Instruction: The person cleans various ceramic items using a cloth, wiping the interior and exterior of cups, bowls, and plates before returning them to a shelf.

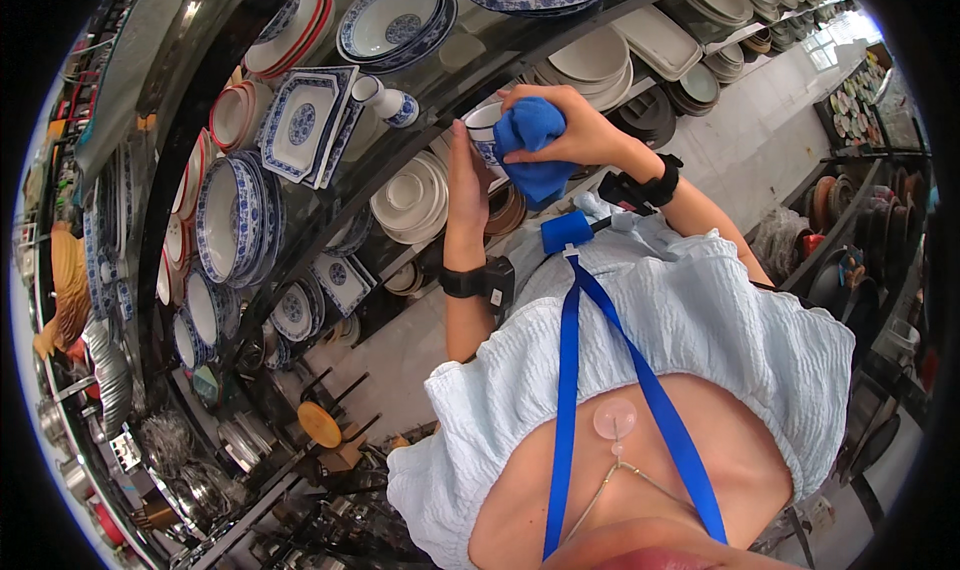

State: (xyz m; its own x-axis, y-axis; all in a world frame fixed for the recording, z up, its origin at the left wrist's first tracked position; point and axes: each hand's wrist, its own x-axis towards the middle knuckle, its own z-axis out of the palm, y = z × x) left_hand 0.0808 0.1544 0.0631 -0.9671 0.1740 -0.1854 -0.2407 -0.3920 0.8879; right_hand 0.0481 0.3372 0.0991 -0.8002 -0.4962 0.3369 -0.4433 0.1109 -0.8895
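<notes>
My left hand (469,183) supports a small blue-and-white cup (486,148), its palm and fingers along the cup's left side. The pale inside and dark rim of the cup show at the top. In my right hand (581,123) is a bunched blue cloth (534,153), pressed against the cup's right side and covering part of it. Both hands are before my chest, close to the edge of a dark shelf (409,153). On that shelf a small blue-and-white vase (386,102) lies tilted beside square patterned plates (304,123).
Patterned bowls (229,217) and red-rimmed dishes (289,33) crowd the upper shelf. White plates (411,195) and a rectangular tray (660,41) are on the level below. Dark pans (832,270) stand on a rack at right. A yellow round stool (319,424) is at lower left.
</notes>
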